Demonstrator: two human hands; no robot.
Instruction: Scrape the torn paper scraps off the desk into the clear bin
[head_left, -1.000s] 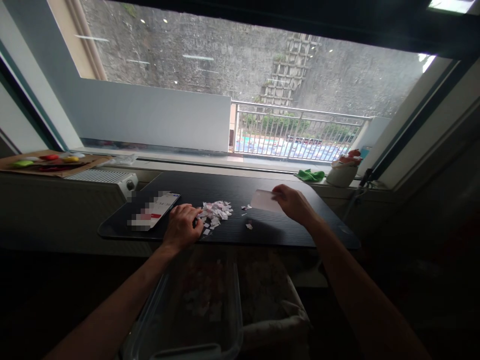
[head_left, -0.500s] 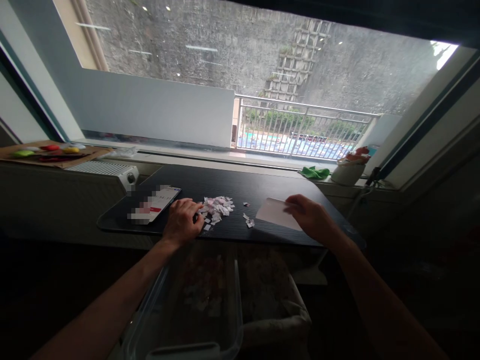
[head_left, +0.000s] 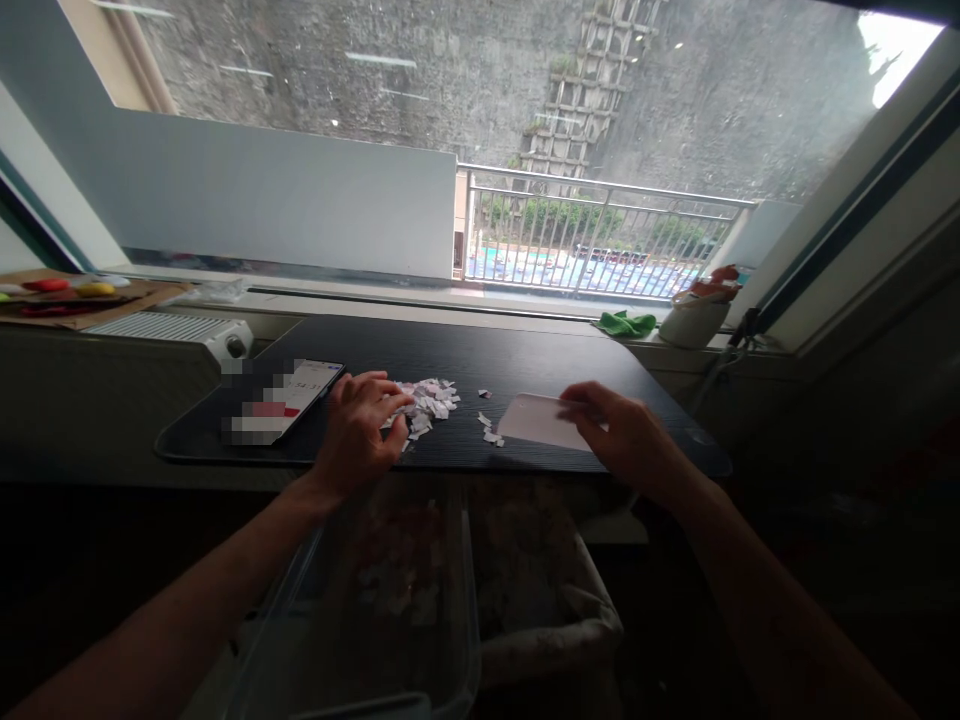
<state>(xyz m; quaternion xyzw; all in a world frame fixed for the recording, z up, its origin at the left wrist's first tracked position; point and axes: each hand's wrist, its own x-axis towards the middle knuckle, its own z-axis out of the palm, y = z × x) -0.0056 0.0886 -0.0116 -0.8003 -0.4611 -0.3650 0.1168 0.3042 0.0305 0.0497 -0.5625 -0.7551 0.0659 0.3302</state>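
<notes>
Card (head_left: 529, 418): white, thin, pinched at its right end, placed at the right part of the bench (head_left: 435, 345), just beside the loose scraps (head_left: 491, 437); cannot tell whether flat on the surface or slightly raised
Right hand (head_left: 611, 422): pinching the card between thumb and fingers
Left hand (head_left: 362, 420): fingers curved and loosely spread, at the left side of the scrap heap (head_left: 431, 400) and partly covering it; cannot tell how much is touched
Scrap heap: small white paper pieces, piled between the two hands
Loose scraps: lying between heap and card, near the front edge, apart from the heap
Phone (head_left: 304, 395): lying left of the left hand, screen lit, partly blurred
Clear bin (head_left: 471, 600): below the front edge of the bench, holding dimly seen contents
Green cloth (head_left: 626, 324): crumpled on the windowsill, beside a pale pot (head_left: 691, 320)
</notes>
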